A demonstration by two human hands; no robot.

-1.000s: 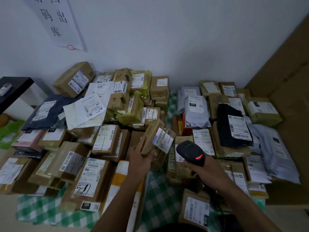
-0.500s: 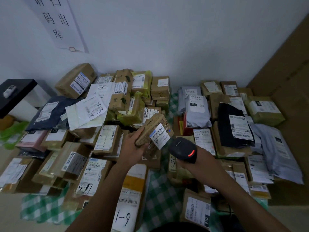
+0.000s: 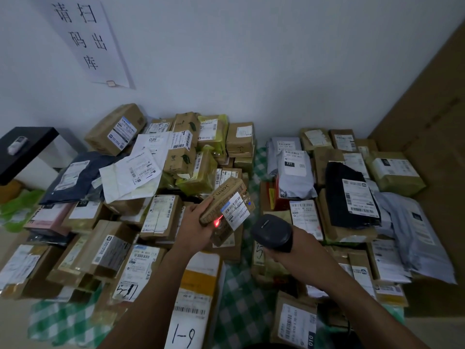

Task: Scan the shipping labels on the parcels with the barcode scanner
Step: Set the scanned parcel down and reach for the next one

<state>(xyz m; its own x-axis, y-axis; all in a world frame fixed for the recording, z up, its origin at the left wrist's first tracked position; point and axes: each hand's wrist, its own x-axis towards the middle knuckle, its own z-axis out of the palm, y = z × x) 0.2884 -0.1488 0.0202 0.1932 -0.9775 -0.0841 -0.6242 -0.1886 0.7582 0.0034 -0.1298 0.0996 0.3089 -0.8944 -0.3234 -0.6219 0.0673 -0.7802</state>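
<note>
My left hand (image 3: 195, 226) grips a small brown cardboard parcel (image 3: 226, 200) lifted above the pile, its white shipping label (image 3: 235, 210) turned toward the right. A red scanner light falls on the parcel's lower left corner, beside the label. My right hand (image 3: 289, 248) holds the black barcode scanner (image 3: 270, 231) just right of and below the parcel, its head aimed at the label.
Many labelled boxes and bags cover a green checked cloth (image 3: 241, 293): a brown heap on the left (image 3: 108, 253), grey and black bags on the right (image 3: 352, 197). A large cardboard sheet (image 3: 432, 137) stands at the right. A black shelf (image 3: 25, 149) sits at the left.
My left hand has lifted the parcel up and turned its label toward the scanner. My right hand has brought the scanner closer, and a red light now shows on the parcel.
</note>
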